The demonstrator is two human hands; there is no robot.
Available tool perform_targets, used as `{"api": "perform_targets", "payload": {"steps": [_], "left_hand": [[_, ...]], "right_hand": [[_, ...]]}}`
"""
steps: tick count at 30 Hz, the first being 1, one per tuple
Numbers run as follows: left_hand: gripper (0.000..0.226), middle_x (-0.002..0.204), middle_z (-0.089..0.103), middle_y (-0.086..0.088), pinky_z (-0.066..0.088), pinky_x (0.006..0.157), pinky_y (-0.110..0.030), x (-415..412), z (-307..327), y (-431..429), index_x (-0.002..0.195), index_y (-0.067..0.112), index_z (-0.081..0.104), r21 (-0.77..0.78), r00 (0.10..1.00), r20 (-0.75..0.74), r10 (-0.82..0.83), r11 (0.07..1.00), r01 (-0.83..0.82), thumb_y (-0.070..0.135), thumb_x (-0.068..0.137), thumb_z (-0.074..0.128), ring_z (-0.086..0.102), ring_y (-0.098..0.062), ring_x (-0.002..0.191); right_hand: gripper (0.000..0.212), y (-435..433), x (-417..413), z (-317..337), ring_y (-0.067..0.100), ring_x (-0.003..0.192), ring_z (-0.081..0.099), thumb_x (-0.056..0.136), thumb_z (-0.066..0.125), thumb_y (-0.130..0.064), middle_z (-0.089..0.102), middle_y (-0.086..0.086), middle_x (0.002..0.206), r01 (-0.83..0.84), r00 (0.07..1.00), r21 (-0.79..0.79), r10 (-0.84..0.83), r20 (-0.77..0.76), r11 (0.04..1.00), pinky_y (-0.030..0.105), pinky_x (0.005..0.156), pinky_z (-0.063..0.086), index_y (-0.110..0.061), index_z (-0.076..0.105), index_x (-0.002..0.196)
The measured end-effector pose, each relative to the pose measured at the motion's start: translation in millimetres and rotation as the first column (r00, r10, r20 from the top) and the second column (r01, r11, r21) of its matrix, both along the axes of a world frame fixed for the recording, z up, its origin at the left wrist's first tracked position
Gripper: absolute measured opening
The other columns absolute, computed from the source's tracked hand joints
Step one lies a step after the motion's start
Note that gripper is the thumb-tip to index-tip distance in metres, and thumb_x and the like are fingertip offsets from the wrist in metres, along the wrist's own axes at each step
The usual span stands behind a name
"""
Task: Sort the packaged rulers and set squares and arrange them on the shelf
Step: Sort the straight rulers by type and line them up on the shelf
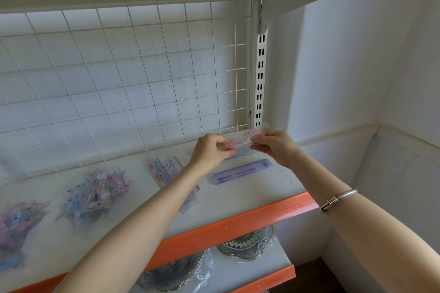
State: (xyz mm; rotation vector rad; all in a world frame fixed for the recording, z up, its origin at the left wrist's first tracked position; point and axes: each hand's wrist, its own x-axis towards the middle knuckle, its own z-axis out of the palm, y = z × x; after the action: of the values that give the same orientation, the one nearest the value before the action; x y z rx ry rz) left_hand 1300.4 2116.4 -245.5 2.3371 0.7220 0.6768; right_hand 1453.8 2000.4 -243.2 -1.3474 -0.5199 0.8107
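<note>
- Above the white shelf with its orange front lip (240, 220), near the wire-grid back, both hands pinch 1 pink-printed ruler in a clear plastic sleeve (247, 137); left hand (210, 151) grips its near end, right hand (277, 147) its far end
- Slick wrap could slip from such light fingertip holds; I judge it would drop onto the purple translucent ruler (242, 171) lying below
- Loose heap of pink and blue packets (95, 191) at left sits unsorted; an arm sweeping back could scatter it

Behind the white wire grid (123, 78) I see a slotted white upright (260, 81) at the corner, a pale wall (357, 66) to my right, and plastic-wrapped patterned plates (246, 241) on the lower tier beneath me.
</note>
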Motion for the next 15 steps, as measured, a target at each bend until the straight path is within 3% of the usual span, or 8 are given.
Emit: {"api": "perform_targets", "payload": {"steps": [2,5,9,12,15], "left_hand": [[0.01,0.071,0.065,0.011,0.037,0.063,-0.01,-3,1,8,0.082,0.019,0.075,-0.1,0.998,-0.06,-0.034,0.995,0.028,0.024,0.075,0.08,0.052,0.006,0.066],[0.013,0.078,0.065,0.003,0.039,0.069,-0.016,-8,4,17,0.08,0.021,0.071,-0.301,0.989,-0.106,-0.1,0.952,0.064,0.022,0.073,0.082,0.055,-0.004,0.077],[0.022,0.08,0.067,-0.005,0.04,0.059,-0.019,-13,4,19,0.078,0.019,0.065,-0.378,0.987,-0.124,-0.1,0.925,0.047,0.012,0.069,0.084,0.056,-0.012,0.073],[0.033,0.083,0.072,0.001,0.043,0.06,-0.018,-13,1,18,0.09,0.016,0.066,-0.352,0.992,-0.114,-0.061,0.936,0.017,0.013,0.065,0.087,0.061,-0.007,0.075],[0.043,0.079,0.071,0.005,0.042,0.063,-0.013,-11,-2,16,0.096,0.015,0.068,-0.284,0.992,-0.122,-0.029,0.959,-0.007,0.015,0.059,0.09,0.061,-0.003,0.076]], "right_hand": [[0.008,-1,2,-1,0.017,0.06,0.068,0.084,0.06,0.01,0.062,0.015,0.079,-0.022,0.999,0.032,0.023,-0.026,0.999,0.018,0.067,0.057,0.005,0.062,0.078],[0.01,-4,5,-2,0.016,0.063,0.069,0.084,0.057,0.013,0.062,0.014,0.082,-0.055,0.995,0.071,0.06,-0.078,0.996,0.019,0.07,0.058,0.004,0.062,0.084],[0.017,-5,9,-5,0.019,0.074,0.067,0.083,0.057,0.016,0.062,0.014,0.086,-0.114,0.992,0.062,0.117,-0.05,0.992,0.02,0.074,0.057,0.002,0.063,0.089],[0.023,-5,13,-8,0.017,0.088,0.061,0.079,0.067,0.007,0.064,0.008,0.094,-0.153,0.949,-0.141,0.185,0.255,0.978,0.021,0.084,0.052,-0.008,0.068,0.096],[0.029,-3,13,-10,0.016,0.107,0.059,0.07,0.082,-0.021,0.068,-0.003,0.104,-0.036,0.783,-0.351,0.245,0.572,0.936,0.029,0.098,0.041,-0.03,0.072,0.096]]}}
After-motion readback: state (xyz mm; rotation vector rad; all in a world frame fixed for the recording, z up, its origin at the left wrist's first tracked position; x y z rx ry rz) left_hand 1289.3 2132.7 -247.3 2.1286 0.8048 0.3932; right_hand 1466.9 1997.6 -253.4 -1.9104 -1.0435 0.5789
